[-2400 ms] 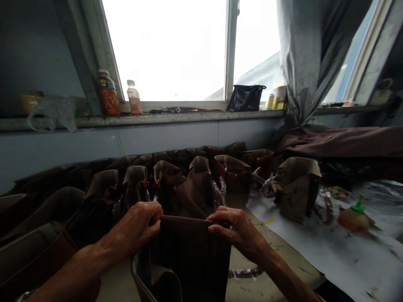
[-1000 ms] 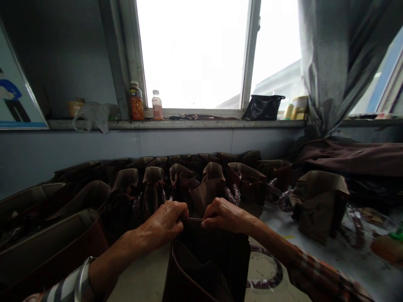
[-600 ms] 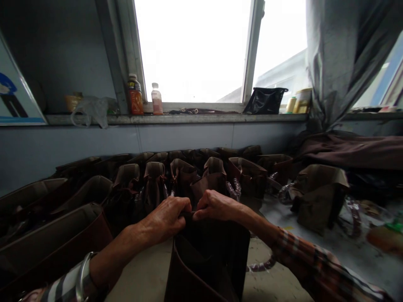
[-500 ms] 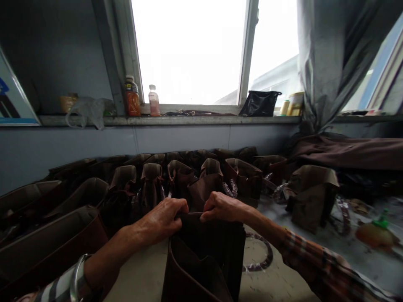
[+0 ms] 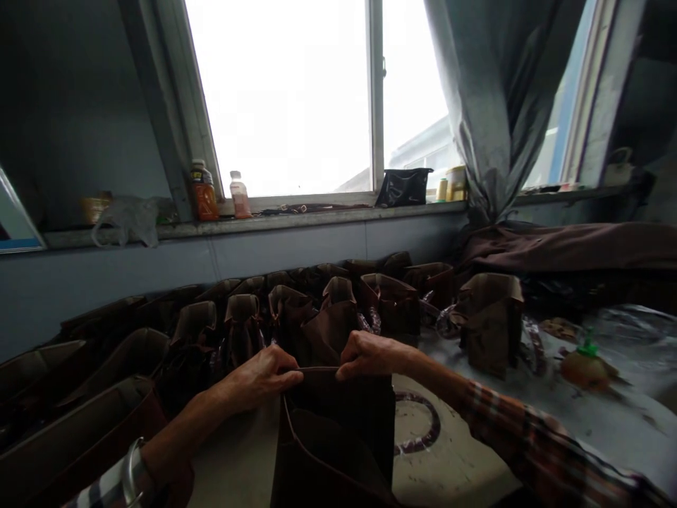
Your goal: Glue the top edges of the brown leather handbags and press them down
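head view, looking forward and down over the bench.

item 1: my left hand [image 5: 259, 379], clenched, gripping the left end of the top edge of a dark brown bag [image 5: 338, 441]. a metal bangle [image 5: 130, 480] sits at the wrist, above it a striped sleeve [image 5: 103, 492].

item 2: my right hand [image 5: 370, 356], also clenched, gripping the same top edge near its middle, just beside my left hand and not touching it. a plaid sleeve [image 5: 523, 441] covers the forearm.

item 3: the dark brown bag, upright between my hands, mouth open toward me, an inner panel showing. its lower end runs out of the frame, so i cannot tell whether it rests on the bench [image 5: 455, 466].

item 4: a loop of dark reddish strip [image 5: 436, 423], lying on the bench just right of the bag.

item 5: a row of brown bags [image 5: 333, 317], standing open along the wall, tops folded and flopping, directly beyond my hands. larger open brown bags [image 5: 79, 416] lie near my left arm.

item 6: one brown bag [image 5: 489, 324], standing apart on a white sheet [image 5: 597, 430], with a squeeze bottle with a green nozzle [image 5: 584, 367] to its right.

item 7: on the window sill [image 5: 317, 215], two plastic bottles [image 5: 211, 197], a crumpled plastic bag [image 5: 127, 222] and a black pouch [image 5: 403, 187].

item 8: a grey curtain [image 5: 497, 92], gathered at the right of the window [image 5: 280, 99].
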`<state>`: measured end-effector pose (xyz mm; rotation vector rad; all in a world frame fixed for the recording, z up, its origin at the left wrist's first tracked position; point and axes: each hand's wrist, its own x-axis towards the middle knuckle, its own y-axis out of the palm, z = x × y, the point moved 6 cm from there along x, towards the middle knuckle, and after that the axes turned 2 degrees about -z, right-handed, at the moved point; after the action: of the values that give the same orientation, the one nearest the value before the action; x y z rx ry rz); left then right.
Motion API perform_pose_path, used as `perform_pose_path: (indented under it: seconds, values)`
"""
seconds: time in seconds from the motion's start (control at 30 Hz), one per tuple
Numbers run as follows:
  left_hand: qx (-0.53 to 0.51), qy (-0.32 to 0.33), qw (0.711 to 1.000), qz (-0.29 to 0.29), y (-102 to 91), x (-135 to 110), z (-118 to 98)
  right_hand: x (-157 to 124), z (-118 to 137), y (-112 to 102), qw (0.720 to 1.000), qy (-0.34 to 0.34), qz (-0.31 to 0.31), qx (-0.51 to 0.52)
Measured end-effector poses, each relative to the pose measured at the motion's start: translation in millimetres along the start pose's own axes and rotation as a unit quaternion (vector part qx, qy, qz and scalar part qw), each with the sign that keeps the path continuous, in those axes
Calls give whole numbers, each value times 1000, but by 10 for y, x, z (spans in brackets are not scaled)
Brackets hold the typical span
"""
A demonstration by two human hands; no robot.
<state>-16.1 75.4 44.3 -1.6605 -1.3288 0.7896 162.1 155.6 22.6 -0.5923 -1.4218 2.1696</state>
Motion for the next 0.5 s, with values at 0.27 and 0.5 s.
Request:
perform_pose_path:
  seconds: [0.27, 0.5]
  values:
    - [76, 3, 996, -39, -51, 27, -169, 77, 384, 24, 998, -42, 12, -43]
    - [183, 267, 896, -303, 1012, -855, -1274, 217, 470, 62, 999, 2, 9, -49]
